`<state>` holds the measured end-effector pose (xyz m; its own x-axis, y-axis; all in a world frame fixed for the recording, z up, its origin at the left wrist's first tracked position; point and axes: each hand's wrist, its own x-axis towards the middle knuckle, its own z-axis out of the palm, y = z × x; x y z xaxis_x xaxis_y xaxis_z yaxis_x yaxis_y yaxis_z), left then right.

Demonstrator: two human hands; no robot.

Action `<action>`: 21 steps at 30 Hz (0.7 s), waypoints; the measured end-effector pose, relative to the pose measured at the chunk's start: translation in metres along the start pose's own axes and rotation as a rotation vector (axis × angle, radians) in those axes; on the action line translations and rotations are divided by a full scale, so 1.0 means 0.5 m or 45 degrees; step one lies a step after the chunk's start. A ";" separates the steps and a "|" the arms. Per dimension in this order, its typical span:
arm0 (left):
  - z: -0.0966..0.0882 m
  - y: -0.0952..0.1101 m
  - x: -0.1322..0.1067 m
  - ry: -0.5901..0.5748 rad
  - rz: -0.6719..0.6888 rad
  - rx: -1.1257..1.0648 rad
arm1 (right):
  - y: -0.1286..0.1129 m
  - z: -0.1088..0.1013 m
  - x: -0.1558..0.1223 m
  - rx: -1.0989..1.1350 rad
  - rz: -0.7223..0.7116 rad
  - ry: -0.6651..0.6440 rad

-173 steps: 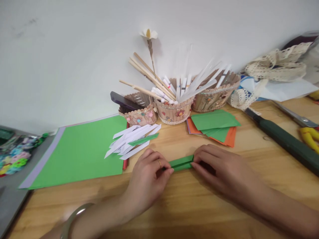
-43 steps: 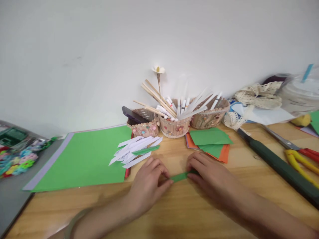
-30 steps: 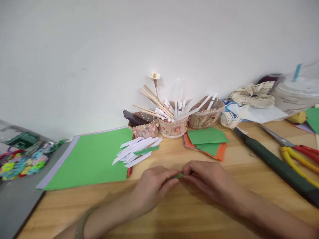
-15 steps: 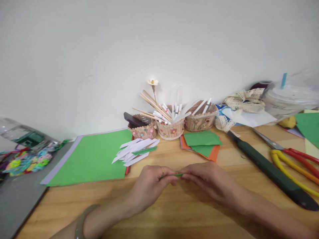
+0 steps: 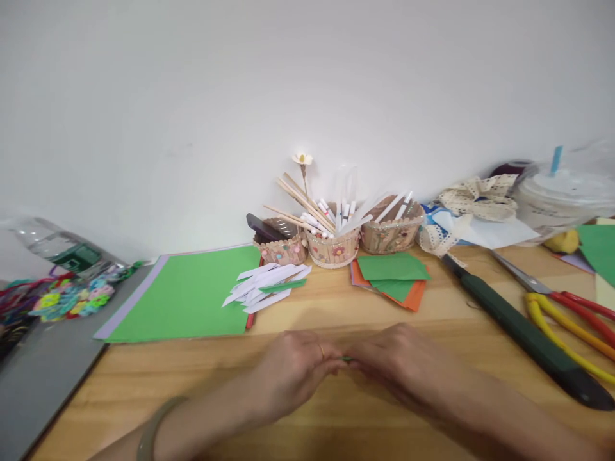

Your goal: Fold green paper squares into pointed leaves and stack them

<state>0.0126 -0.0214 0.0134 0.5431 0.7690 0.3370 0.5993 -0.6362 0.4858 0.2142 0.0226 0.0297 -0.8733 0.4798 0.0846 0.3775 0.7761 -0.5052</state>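
Note:
Just above the wooden tabletop, my left hand and my right hand meet fingertip to fingertip. Both pinch a small piece of green paper, and only a sliver of it shows between the fingers. How the paper is folded is hidden. Beyond my left hand lies a loose heap of white paper strips with one green strip on top. A small stack of green paper rests on orange sheets beyond my right hand.
Large green sheets lie at left beside a grey board. Decorated baskets with pens and sticks line the wall. A dark-green-handled tool and scissors lie at right. Lace ribbon and a plastic cup stand behind.
My hands sit slightly lower in view and closer together, and less of the green paper shows between them. The camera view has shifted a little.

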 end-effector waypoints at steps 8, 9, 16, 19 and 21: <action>-0.052 0.000 -0.030 -0.086 -0.186 -0.055 | 0.018 -0.023 -0.005 0.099 0.028 -0.078; -0.065 -0.009 -0.038 -0.056 -0.258 -0.054 | 0.025 -0.027 -0.004 0.105 0.053 -0.061; -0.123 -0.040 -0.047 0.199 -0.584 -0.078 | 0.044 -0.027 0.016 0.246 0.168 -0.022; -0.091 -0.022 -0.021 0.168 -0.417 -0.139 | 0.033 -0.009 0.021 0.256 0.158 -0.004; -0.064 -0.009 -0.004 0.116 -0.307 -0.090 | 0.029 0.003 0.021 0.284 0.140 0.037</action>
<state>-0.0099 -0.0180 0.0366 0.3323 0.9024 0.2742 0.6607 -0.4302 0.6152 0.2097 0.0382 0.0221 -0.8201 0.5707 0.0418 0.3896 0.6103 -0.6897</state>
